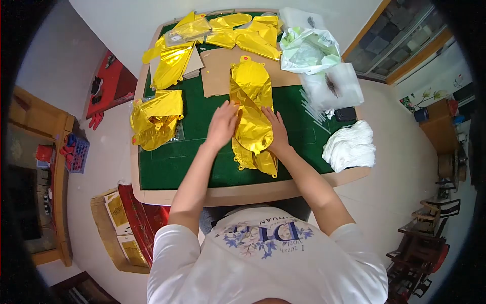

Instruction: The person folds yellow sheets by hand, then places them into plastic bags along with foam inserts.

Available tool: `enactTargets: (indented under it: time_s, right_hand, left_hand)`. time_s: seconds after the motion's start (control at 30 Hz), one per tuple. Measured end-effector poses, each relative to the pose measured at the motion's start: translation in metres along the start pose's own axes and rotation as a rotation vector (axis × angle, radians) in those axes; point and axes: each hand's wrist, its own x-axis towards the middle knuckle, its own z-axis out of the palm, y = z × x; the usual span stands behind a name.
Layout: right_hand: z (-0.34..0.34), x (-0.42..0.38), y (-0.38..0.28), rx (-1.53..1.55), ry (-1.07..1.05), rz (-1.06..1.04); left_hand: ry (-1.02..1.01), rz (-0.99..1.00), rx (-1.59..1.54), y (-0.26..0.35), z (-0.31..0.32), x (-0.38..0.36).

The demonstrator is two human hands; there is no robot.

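A flat, crinkled gold foil balloon [252, 119] lies lengthwise in front of me, its top end on a cardboard sheet. My left hand [223, 124] is at its left edge, fingers bent close together and closed on the foil; the fingertips are partly hidden. On the opposite edge, my right hand [277, 130] rests with fingers stretched out and slightly apart, touching the foil. Beneath the balloon's lower end, another gold foil piece [260, 164] with small tabs sticks out toward me.
More gold foil balloons [157, 119] lie left and along the back of the green table [192, 172]. Brown cardboard [215, 71] lies behind the balloon. To the right are a plastic bag [310, 50], thin clear sticks [315, 111], a black object [346, 114] and a white bundle [349, 147].
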Motion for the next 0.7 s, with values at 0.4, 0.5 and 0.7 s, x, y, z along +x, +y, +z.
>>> enactTargets:
  time_s: [0.4, 0.5, 0.7]
  right_hand:
    - [0.002, 0.000, -0.001, 0.035, 0.008, 0.038]
    - [-0.001, -0.001, -0.002, 0.034, 0.004, 0.045]
    - [-0.001, 0.000, -0.002, 0.004, 0.013, 0.025]
  left_hand:
    - [-0.234, -0.039, 0.352, 0.024, 0.019, -0.022]
    - [-0.220, -0.001, 0.399, 0.025, 0.020, -0.022]
    - [-0.232, 0.026, 0.381, 0.021, 0.020, -0.022]
